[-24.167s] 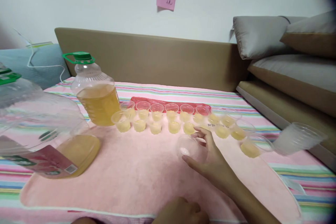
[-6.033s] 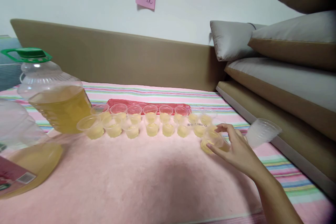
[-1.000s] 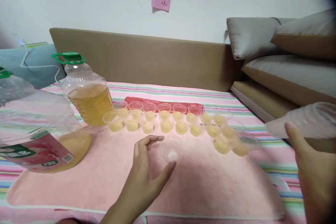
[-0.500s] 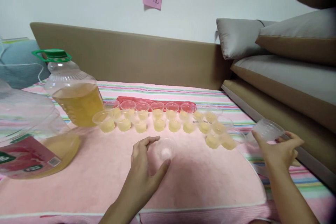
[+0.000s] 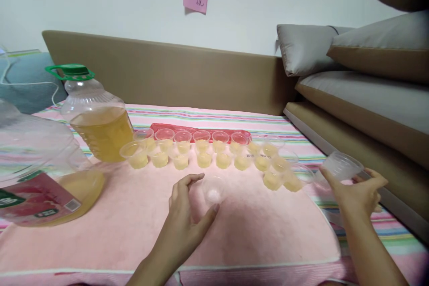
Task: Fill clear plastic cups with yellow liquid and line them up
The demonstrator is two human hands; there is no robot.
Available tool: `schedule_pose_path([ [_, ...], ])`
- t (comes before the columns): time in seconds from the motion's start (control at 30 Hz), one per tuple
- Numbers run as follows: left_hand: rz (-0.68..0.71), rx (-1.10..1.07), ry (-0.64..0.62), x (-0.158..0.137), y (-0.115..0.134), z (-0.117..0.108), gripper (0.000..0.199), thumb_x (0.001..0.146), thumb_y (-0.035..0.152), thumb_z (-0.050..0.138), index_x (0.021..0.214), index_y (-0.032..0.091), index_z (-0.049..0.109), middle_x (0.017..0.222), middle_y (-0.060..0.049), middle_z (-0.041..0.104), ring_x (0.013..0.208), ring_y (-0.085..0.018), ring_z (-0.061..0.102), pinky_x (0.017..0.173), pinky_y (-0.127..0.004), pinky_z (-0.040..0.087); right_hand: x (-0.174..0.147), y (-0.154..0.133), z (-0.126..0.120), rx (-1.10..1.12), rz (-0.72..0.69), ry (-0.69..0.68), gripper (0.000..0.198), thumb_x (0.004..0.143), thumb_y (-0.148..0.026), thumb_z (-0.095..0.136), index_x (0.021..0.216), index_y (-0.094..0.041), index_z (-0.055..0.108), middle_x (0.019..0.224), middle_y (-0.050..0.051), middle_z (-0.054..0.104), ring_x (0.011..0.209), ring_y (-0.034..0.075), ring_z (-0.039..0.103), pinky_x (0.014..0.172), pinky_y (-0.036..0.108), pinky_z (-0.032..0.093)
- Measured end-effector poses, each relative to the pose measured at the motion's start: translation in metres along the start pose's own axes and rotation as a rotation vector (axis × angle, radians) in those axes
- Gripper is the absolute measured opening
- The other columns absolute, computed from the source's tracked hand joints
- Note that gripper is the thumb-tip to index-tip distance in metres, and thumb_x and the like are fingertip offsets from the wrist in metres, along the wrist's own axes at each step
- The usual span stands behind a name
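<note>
My left hand (image 5: 187,210) is just above the pink towel (image 5: 134,228), thumb and fingers spread in a loose curve around the left side of a clear, empty plastic cup (image 5: 213,191). Whether the fingertips touch that cup I cannot tell. At the right edge of the towel my right hand (image 5: 360,192) grips a clear plastic cup (image 5: 342,166), tilted with its mouth towards the hand; it may be several nested together. Behind the empty cup, rows of small clear cups (image 5: 203,158) hold pale yellow liquid.
On the left stand a large labelled jug (image 5: 36,196), partly filled with yellowish liquid, and another jug (image 5: 100,129) with a green cap. A red plastic packet (image 5: 201,134) lies behind the cups. Stacked grey-brown cushions (image 5: 365,89) line the right side. A brown board (image 5: 167,76) closes off the back.
Both hands keep nearly the same pose. The view has shifted slightly, so the jugs and cups appear a little further right.
</note>
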State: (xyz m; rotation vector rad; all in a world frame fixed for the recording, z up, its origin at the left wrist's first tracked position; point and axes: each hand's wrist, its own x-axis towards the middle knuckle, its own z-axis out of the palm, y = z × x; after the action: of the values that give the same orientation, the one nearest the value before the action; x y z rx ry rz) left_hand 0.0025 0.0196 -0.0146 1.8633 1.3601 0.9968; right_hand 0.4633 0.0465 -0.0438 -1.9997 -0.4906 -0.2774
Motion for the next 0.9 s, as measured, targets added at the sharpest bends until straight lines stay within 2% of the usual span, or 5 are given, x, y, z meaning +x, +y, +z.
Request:
schedule_pose_path([
  [0.17, -0.021, -0.019, 0.049, -0.002, 0.002, -0.002, 0.054, 0.102, 0.057, 0.06, 0.144, 0.034, 0.035, 0.152, -0.009, 0.044, 0.147, -0.03, 0.041, 0.123, -0.063, 0.032, -0.004, -0.015, -0.016, 0.064, -0.138, 0.196, 0.083, 0.059, -0.06, 0.101, 0.116, -0.024, 0.054, 0.121, 0.028, 0.066, 0.121, 0.056, 0.058, 0.103, 0.071, 0.039],
  [0.27, 0.002, -0.036, 0.118, 0.001, 0.005, -0.009, 0.036, 0.106, 0.055, 0.053, 0.131, 0.03, 0.049, 0.136, -0.008, 0.054, 0.132, -0.029, 0.048, 0.114, -0.056, 0.038, -0.037, -0.049, -0.033, 0.369, -0.479, 0.274, 0.06, 0.075, -0.059, 0.083, 0.115, -0.021, 0.058, 0.121, 0.026, 0.064, 0.108, 0.043, 0.067, 0.088, 0.056, 0.054],
  [0.4, 0.051, -0.063, 0.186, 0.003, 0.011, -0.019, 0.035, 0.109, 0.052, 0.046, 0.091, 0.025, 0.057, 0.093, -0.003, 0.057, 0.095, -0.024, 0.053, 0.085, -0.04, 0.042, -0.128, -0.109, -0.047, 0.651, -0.739, -0.365, 0.031, 0.102, -0.045, 0.069, 0.121, -0.021, 0.062, 0.115, 0.013, 0.065, 0.103, 0.032, 0.064, 0.091, 0.051, 0.053],
  [0.5, 0.032, -0.153, 0.19, 0.003, 0.014, -0.024, 0.041, 0.111, 0.052, 0.043, 0.083, 0.024, 0.053, 0.081, 0.0, 0.051, 0.081, -0.02, 0.051, 0.075, -0.035, 0.039, -0.189, -0.135, -0.045, 0.571, -0.805, -0.842, 0.053, 0.097, -0.054, 0.08, 0.133, -0.025, 0.057, 0.132, 0.01, 0.059, 0.119, 0.032, 0.059, 0.098, 0.052, 0.053],
  [0.9, -0.021, -0.224, 0.237, -0.003, 0.02, -0.026, 0.025, 0.107, 0.05, 0.053, 0.118, 0.029, 0.059, 0.087, 0.002, 0.057, 0.084, -0.017, 0.057, 0.077, -0.03, 0.046, -0.222, -0.127, -0.035, 0.506, -0.784, -0.997, 0.058, 0.093, -0.05, 0.081, 0.134, -0.028, 0.049, 0.131, 0.007, 0.055, 0.12, 0.03, 0.054, 0.1, 0.054, 0.051],
])
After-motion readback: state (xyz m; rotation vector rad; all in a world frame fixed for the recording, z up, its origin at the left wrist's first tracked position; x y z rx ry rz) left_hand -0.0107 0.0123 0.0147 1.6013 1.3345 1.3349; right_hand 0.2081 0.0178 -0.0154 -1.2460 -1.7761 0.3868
